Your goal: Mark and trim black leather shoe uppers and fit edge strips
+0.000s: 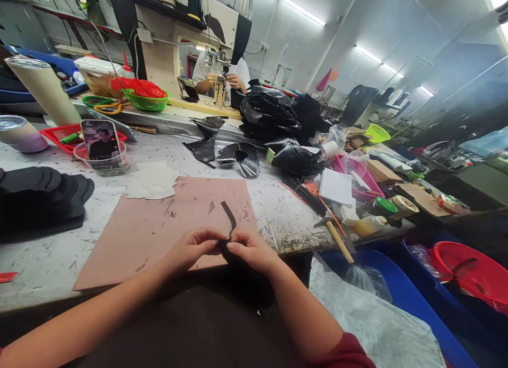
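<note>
Both hands meet at the front edge of a pink mat point(214, 191). My left hand point(200, 242) pinches a dark piece of material point(232, 254), thumb against fingers. From the other side my right hand point(249, 247) pinches the same piece, close to the left fingertips. A narrow dark strip point(229, 215) sticks up from between the hands and curves over the mat. The lower part of the dark piece hangs below the hands and merges with the dark clothing, so its full shape cannot be made out.
Left stand stacked black pieces point(43, 199) and a phone point(101, 140) in a clear tub. Pale sheets point(151, 180) overlap the mat. Black cut parts point(240, 157) lie behind it. A hammer point(339, 241) overhangs the right edge above a blue bin point(377, 262). Across the table, a person works at a sewing machine point(159, 56).
</note>
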Tool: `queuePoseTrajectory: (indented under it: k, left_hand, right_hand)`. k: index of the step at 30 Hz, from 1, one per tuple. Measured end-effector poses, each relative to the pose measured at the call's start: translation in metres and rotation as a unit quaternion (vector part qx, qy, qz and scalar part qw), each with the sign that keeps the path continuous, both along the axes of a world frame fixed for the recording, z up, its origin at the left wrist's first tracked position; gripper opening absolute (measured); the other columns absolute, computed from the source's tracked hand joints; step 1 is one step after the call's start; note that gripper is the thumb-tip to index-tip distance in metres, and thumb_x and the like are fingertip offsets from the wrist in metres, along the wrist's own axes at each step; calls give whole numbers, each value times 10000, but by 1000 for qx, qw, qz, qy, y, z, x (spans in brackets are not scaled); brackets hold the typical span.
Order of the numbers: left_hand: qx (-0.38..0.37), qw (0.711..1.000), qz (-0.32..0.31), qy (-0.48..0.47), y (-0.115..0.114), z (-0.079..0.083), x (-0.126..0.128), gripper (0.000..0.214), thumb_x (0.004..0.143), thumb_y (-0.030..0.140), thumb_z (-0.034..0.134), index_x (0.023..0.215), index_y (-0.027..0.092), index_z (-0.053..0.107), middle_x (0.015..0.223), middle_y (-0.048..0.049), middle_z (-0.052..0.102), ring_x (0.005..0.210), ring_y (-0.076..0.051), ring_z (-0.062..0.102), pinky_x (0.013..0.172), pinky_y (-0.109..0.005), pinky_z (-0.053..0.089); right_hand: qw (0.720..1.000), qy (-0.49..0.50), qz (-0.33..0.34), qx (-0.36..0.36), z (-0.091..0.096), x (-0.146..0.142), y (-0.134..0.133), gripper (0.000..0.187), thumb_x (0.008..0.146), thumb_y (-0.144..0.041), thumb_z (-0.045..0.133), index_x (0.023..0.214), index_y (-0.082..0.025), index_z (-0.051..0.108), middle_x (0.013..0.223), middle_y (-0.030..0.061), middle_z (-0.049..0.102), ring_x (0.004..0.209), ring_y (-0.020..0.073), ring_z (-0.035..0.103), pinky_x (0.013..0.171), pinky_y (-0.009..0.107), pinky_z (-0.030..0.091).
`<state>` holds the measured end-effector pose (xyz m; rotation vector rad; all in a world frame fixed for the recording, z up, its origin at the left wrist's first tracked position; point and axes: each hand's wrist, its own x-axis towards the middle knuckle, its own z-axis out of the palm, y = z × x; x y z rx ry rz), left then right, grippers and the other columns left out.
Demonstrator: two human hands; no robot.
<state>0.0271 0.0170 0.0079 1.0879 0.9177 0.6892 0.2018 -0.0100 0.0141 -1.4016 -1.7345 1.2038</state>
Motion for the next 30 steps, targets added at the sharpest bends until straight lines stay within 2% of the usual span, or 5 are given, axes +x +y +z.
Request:
queuePoseTrajectory:
  k: [14,19,21,26,30]
  left_hand:
    - [40,998,39,17,-7,-3,6,139,535,264,715,617,180,639,576,22,617,586,-134,553,610,-253,456]
    - [26,997,59,34,-10,-2,1,157,532,255,686,659,182,631,632,22,610,632,-141,551,650,-262,452]
    - [23,998,44,40,-8,0,-2,150,557,239,643,697,186,636,680,17,624,687,-155,572,695,-276,457]
    - [41,993,-71,88,5,4,-8,179,585,283,633,733,182,642,746,-2,652,751,-184,595,715,-303,469]
    - [84,975,-126,162,12,5,-7,162,592,322,658,654,175,630,630,10,643,664,-171,592,692,-307,469]
  right_hand:
    - [995,-62,32,65,7,5,-5,149,729,-257,576,626,-183,498,748,1,512,738,134,497,693,266,394]
    - [987,-99,41,122,14,12,-7,136,725,-213,575,611,-173,513,1018,45,540,844,141,534,736,270,402]
    - [986,-95,58,125,15,11,-6,152,728,-196,565,598,-173,490,1086,43,546,859,142,541,738,269,402]
    - [982,-111,91,126,14,6,-6,157,735,-168,547,599,-182,471,751,9,593,705,128,537,650,242,398]
    - [976,-129,101,142,15,5,-6,175,725,-171,568,583,-180,465,694,-3,551,663,119,508,615,230,379]
